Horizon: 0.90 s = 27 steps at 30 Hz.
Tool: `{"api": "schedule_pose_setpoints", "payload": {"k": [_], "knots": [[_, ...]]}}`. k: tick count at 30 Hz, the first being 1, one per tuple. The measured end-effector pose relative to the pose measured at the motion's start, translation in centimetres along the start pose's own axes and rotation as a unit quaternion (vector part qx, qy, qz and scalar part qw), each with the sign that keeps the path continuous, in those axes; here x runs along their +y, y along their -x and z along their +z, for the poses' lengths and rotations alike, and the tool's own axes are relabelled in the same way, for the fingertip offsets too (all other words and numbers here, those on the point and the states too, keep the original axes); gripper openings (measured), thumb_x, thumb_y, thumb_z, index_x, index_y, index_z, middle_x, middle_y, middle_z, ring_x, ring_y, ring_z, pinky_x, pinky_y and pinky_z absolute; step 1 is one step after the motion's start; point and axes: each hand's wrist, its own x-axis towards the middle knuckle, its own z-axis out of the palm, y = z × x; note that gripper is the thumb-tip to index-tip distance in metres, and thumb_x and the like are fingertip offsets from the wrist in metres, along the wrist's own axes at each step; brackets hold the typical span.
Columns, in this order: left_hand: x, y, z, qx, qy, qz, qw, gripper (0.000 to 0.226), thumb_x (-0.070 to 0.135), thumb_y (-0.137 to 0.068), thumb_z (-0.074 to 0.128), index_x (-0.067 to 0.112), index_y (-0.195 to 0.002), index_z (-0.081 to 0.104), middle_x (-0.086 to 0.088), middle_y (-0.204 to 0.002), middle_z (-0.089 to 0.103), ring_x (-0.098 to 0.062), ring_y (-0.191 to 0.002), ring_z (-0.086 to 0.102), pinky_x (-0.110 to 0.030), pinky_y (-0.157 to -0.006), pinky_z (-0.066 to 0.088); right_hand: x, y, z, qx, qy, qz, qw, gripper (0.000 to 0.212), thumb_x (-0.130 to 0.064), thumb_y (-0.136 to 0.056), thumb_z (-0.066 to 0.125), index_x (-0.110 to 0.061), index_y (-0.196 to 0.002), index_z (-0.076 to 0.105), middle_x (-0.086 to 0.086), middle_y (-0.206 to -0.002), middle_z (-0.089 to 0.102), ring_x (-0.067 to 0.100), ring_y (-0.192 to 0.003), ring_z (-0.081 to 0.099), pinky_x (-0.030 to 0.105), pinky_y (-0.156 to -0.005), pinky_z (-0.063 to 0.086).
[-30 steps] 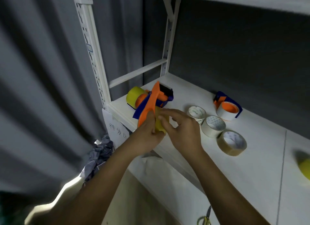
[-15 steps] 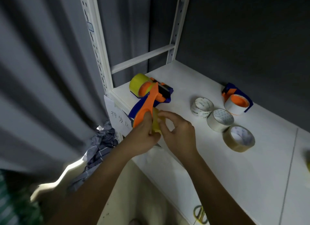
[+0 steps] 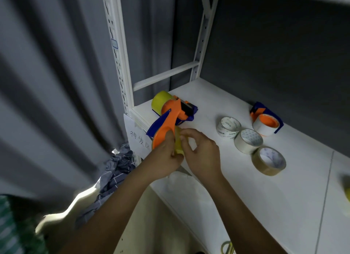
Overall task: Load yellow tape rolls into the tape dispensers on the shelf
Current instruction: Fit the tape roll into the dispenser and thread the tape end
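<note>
Head view shows the left hand (image 3: pixel 162 159) gripping the orange handle of a tape dispenser (image 3: pixel 171 119) at the white shelf's (image 3: pixel 246 193) front left corner, its yellow tape roll (image 3: pixel 160 102) mounted behind. The right hand (image 3: pixel 202 155) seemingly pinches a yellow tape strip (image 3: pixel 178 143) just beside that handle, fingers curled. Three pale tape rolls (image 3: pixel 248 143) lie right of it.

A white metal shelf (image 3: pixel 246 178) carries two white tape rolls (image 3: pixel 228 128) (image 3: pixel 248 143), a brown tape roll (image 3: pixel 269 160), an orange-and-blue dispenser (image 3: pixel 266 121) and a yellow-loaded dispenser (image 3: pixel 171 110).
</note>
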Motion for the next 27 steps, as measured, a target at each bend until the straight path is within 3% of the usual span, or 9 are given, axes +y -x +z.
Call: {"api": "schedule_pose_setpoints", "payload": {"k": [5, 7, 9, 11, 13, 16, 19, 23, 27], "knots": [[0.5, 1.2, -0.5, -0.009, -0.016, 0.001, 1.0, 0.039, 0.01, -0.089, 0.053, 0.03, -0.108, 0.025, 0.006, -0.071, 0.044, 0.011, -0.054, 0.049, -0.006, -0.045, 0.036, -0.3, -0.5, -0.4, 0.042, -0.032, 0.038, 0.998, 0.019, -0.011, -0.093, 0.053, -0.014, -0.104, 0.068, -0.002, -0.099, 0.072, 0.014, -0.092, 0.066, 0.031, -0.078, 0.052], [0.9, 1.3, -0.9, -0.006, 0.008, -0.003, 1.0, 0.037, 0.011, -0.09, 0.054, 0.028, -0.111, 0.028, -0.001, -0.078, 0.048, 0.006, -0.061, 0.05, -0.016, -0.056, 0.045, -0.3, -0.4, -0.8, 0.015, -0.083, 0.047, 0.995, 0.021, -0.012, -0.093, 0.055, -0.016, -0.11, 0.067, -0.006, -0.105, 0.071, 0.006, -0.099, 0.063, 0.03, -0.084, 0.053], [1.6, 1.2, -1.3, 0.005, 0.042, -0.015, 0.999, 0.037, 0.012, -0.091, 0.054, 0.021, -0.119, 0.032, -0.015, -0.094, 0.054, -0.011, -0.079, 0.057, -0.04, -0.074, 0.054, -0.5, 0.1, -0.9, -0.027, -0.122, 0.025, 0.992, 0.029, -0.015, -0.091, 0.059, -0.018, -0.119, 0.064, -0.009, -0.116, 0.067, 0.001, -0.107, 0.06, 0.024, -0.092, 0.049], [2.1, 1.1, -1.6, 0.005, 0.055, -0.026, 0.998, 0.044, 0.014, -0.091, 0.055, 0.018, -0.128, 0.03, -0.019, -0.107, 0.054, -0.025, -0.091, 0.061, -0.05, -0.083, 0.052, -0.6, 0.6, -0.7, -0.043, -0.137, -0.002, 0.99, 0.036, -0.016, -0.089, 0.063, -0.017, -0.124, 0.061, -0.007, -0.125, 0.063, 0.002, -0.115, 0.056, 0.021, -0.099, 0.044], [2.4, 1.3, -1.7, -0.003, 0.046, -0.02, 0.999, 0.047, 0.016, -0.092, 0.054, 0.018, -0.13, 0.028, -0.017, -0.104, 0.054, -0.022, -0.089, 0.059, -0.047, -0.082, 0.052, -0.6, 0.8, -0.6, -0.017, -0.147, -0.001, 0.989, 0.034, -0.014, -0.086, 0.067, -0.014, -0.12, 0.065, -0.003, -0.124, 0.063, 0.006, -0.115, 0.057, 0.026, -0.101, 0.045], [3.0, 1.6, -1.7, -0.015, 0.015, 0.017, 1.0, 0.038, 0.016, -0.092, 0.053, 0.023, -0.121, 0.029, -0.01, -0.09, 0.05, -0.012, -0.075, 0.052, -0.037, -0.068, 0.049, -0.5, 0.9, -0.9, 0.033, -0.192, 0.028, 0.981, 0.024, -0.008, -0.08, 0.072, -0.017, -0.102, 0.071, 0.0, -0.116, 0.067, 0.006, -0.108, 0.062, 0.029, -0.098, 0.048], [3.9, 1.5, -1.5, -0.018, 0.016, 0.034, 0.999, 0.041, 0.013, -0.092, 0.054, 0.024, -0.122, 0.028, -0.018, -0.098, 0.053, -0.014, -0.079, 0.053, -0.04, -0.071, 0.052, -0.6, 0.6, -1.6, 0.057, -0.235, 0.045, 0.969, 0.025, -0.003, -0.079, 0.071, -0.025, -0.089, 0.072, -0.002, -0.107, 0.069, 0.006, -0.101, 0.064, 0.032, -0.094, 0.051], [4.6, 0.9, -1.1, -0.023, 0.023, 0.027, 0.999, 0.041, 0.011, -0.093, 0.052, 0.015, -0.126, 0.029, -0.022, -0.101, 0.051, -0.018, -0.082, 0.052, -0.046, -0.076, 0.051, -0.4, 0.1, -2.0, 0.078, -0.128, -0.015, 0.989, 0.012, -0.005, -0.086, 0.063, -0.014, -0.089, 0.071, -0.004, -0.101, 0.068, 0.012, -0.094, 0.063, 0.033, -0.085, 0.053], [4.7, 0.4, -0.9, -0.038, 0.06, -0.004, 0.997, 0.039, 0.004, -0.09, 0.05, 0.018, -0.122, 0.033, -0.013, -0.093, 0.046, -0.016, -0.079, 0.048, -0.034, -0.072, 0.043, -0.5, -0.1, -1.9, 0.061, 0.041, -0.076, 0.994, 0.012, -0.007, -0.091, 0.051, -0.006, -0.09, 0.063, 0.007, -0.099, 0.064, 0.021, -0.089, 0.057, 0.022, -0.073, 0.04]]}}
